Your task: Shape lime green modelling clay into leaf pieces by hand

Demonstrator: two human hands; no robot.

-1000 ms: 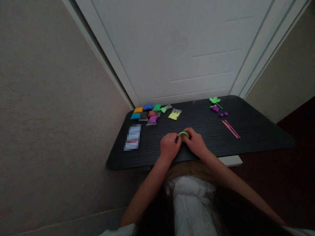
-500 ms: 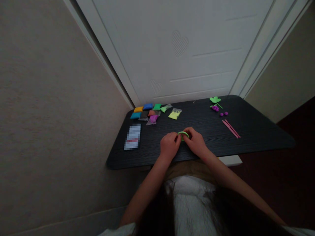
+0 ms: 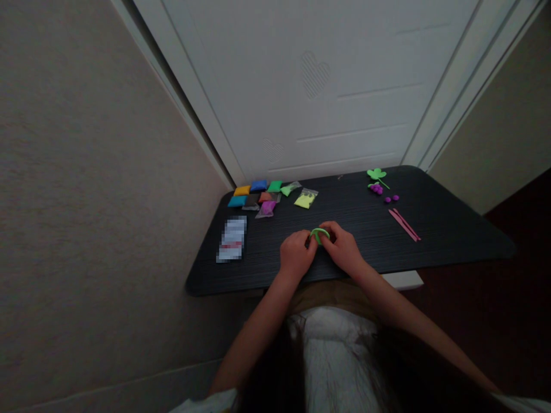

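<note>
Between my two hands is a small piece of light green modelling clay (image 3: 319, 233), bent into a curved, cup-like shape with a thin rim. My left hand (image 3: 297, 252) pinches its left side with fingers and thumb. On the other side my right hand (image 3: 341, 246) grips the clay, its thumb pressing at the inner wall. Both hands hold it low, close to the table's front edge. The fingers partly cover the underside of the clay.
Clay packets (image 3: 259, 186) in several colours lie at the back left, and a yellow packet (image 3: 305, 198) beside them. A phone (image 3: 233, 239) with a blurred screen lies left. On the right are a green clover shape (image 3: 376, 174), purple clay balls (image 3: 376, 189) and pink tools (image 3: 403, 225).
The green clay has tipped slightly, so more of its hollow inside shows. Both hands keep their grip in nearly the same place.
</note>
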